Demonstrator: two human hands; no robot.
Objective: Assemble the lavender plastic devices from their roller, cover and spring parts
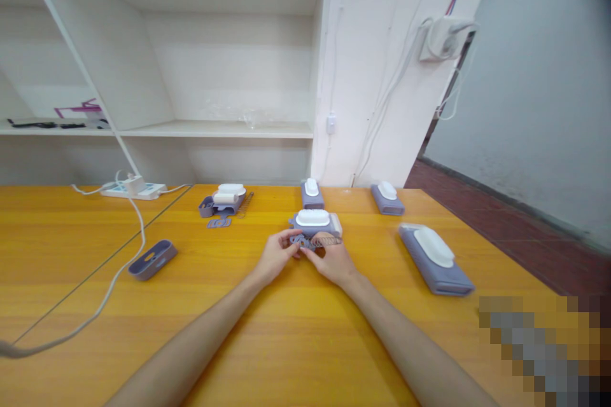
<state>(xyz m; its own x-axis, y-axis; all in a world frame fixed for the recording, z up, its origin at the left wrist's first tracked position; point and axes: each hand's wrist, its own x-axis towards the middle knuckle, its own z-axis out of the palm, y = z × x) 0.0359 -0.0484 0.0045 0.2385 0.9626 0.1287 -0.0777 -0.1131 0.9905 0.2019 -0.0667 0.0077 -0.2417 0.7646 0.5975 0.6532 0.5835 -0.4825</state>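
Note:
Both of my hands meet in the middle of the table. My left hand (275, 258) is closed, its thumb and fingers pinching a small grey-purple flat plastic piece (301, 241) with holes. My right hand (338, 262) is closed too; a metal coil spring (328, 241) lies along its fingers, and its thumb tip touches the plastic piece. Just behind them sits a grey-purple casing (298, 227) with a white oval bristled pad (312, 218) on top. A pale cylinder shows at the casing's right end. Some fingertips are hidden behind the parts.
At back left are another casing with a white pad (231, 189), flat plastic pieces (219, 222) and a spring (245, 203). A hollow grey-purple shell (153, 260) lies left, near a white cable (125, 262) and power strip (151, 191). Three casings stand right, one large (443, 273).

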